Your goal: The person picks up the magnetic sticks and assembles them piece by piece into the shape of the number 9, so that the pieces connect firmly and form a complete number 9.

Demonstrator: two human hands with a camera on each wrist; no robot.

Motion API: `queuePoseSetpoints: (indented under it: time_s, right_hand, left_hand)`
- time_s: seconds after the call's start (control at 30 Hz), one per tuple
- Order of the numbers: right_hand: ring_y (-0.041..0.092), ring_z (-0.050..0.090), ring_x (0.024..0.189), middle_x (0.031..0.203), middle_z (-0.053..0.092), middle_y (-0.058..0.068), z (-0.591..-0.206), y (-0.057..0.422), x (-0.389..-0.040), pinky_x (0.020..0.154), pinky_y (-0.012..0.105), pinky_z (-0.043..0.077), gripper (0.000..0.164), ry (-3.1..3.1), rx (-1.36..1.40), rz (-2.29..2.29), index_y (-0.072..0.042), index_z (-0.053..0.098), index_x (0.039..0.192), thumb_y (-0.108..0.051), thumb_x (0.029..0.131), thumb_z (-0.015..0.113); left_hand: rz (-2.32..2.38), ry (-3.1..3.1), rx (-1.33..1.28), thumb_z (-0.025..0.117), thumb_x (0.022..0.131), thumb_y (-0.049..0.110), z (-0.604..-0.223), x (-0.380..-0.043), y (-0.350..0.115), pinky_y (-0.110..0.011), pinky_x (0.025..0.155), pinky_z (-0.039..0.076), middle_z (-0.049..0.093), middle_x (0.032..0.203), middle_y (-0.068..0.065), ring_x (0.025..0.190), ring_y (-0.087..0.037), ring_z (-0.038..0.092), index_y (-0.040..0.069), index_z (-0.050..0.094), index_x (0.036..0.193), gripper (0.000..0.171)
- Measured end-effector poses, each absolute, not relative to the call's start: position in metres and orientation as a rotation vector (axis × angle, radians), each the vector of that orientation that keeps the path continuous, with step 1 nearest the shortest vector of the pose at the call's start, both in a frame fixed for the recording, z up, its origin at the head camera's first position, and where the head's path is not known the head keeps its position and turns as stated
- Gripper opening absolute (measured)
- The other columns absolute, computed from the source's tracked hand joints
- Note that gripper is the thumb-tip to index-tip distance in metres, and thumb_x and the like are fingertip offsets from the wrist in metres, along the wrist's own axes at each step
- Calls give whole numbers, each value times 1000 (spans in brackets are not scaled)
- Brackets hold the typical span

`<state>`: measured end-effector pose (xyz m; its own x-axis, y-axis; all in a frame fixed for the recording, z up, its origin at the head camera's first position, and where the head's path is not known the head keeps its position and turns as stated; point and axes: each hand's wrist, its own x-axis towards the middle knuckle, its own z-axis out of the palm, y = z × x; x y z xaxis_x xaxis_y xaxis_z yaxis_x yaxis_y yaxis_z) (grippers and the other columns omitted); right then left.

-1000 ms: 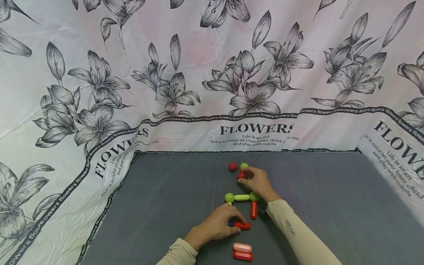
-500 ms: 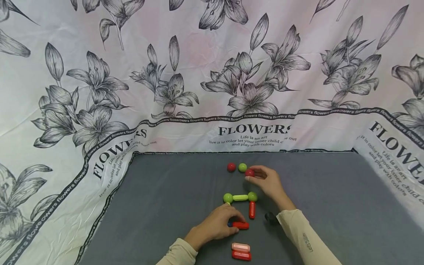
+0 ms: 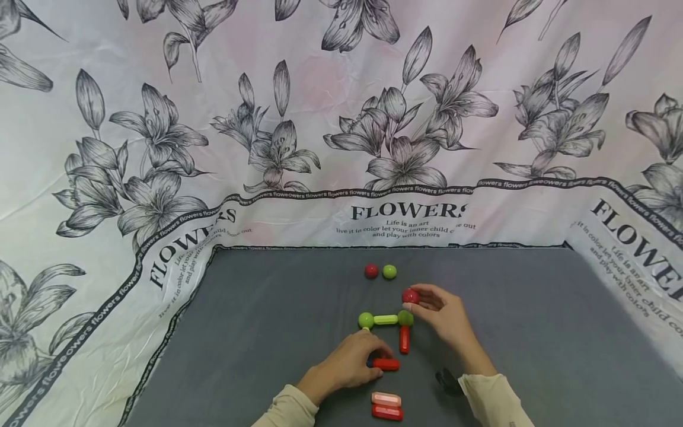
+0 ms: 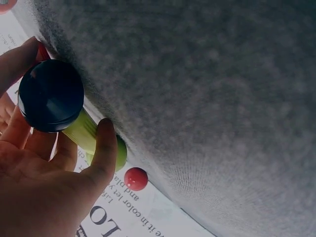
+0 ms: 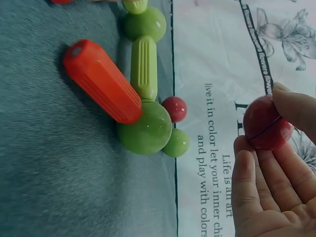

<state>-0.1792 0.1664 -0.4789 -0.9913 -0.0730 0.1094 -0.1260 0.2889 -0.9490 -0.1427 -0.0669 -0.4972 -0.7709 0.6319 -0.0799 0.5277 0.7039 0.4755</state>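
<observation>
My right hand [image 3: 445, 311] pinches a red ball [image 3: 410, 296] between thumb and fingertips, raised beside the right green ball [image 3: 405, 318]. A fine seam crosses the red ball in the right wrist view. My left hand [image 3: 347, 359] holds a dark blue ball [image 4: 52, 96] with its fingers around it. A red stick [image 3: 385, 364] extends right from that ball. Behind it, a yellow-green stick [image 4: 81, 131] runs toward the left green ball [image 3: 366, 321]. Another yellow-green stick [image 3: 386, 319] joins the two green balls, and a red stick [image 3: 404, 340] reaches forward from the right one.
A loose red ball [image 3: 371, 271] and a smaller-looking green ball [image 3: 389, 271] lie at the back of the grey table [image 3: 267, 308]. Near the front, a pink stick [image 3: 386, 398] lies against a red stick [image 3: 387, 412]. A flower-printed cloth [image 3: 299, 219] borders the table.
My right hand has carried the red ball away from the two balls at the back, rightward and then nearer, to beside the right green ball. The left hand stays in place.
</observation>
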Motion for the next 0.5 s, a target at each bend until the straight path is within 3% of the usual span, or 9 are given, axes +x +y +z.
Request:
queuePoseSetpoints:
  time_s: [0.3, 0.5]
  right_hand:
    - [2, 70, 99, 120, 72, 17, -494, 160, -144, 84, 17, 55, 48, -2535, 140, 1922, -3, 67, 124, -18, 82, 84]
    - [15, 73, 100, 118, 73, 14, -506, 152, -130, 82, 23, 58, 47, -2626, 100, 1899, -6, 69, 123, -20, 81, 84]
  left_hand:
    - [653, 2684, 929, 80, 85, 21, -502, -144, -68, -26, 100, 47, 69, 110, 15, 108, -1, 59, 28, 72, 114, 31]
    - [695, 2685, 952, 81, 84, 20, -503, -143, -68, -20, 88, 47, 69, 104, 14, 95, 0, 56, 26, 73, 110, 28]
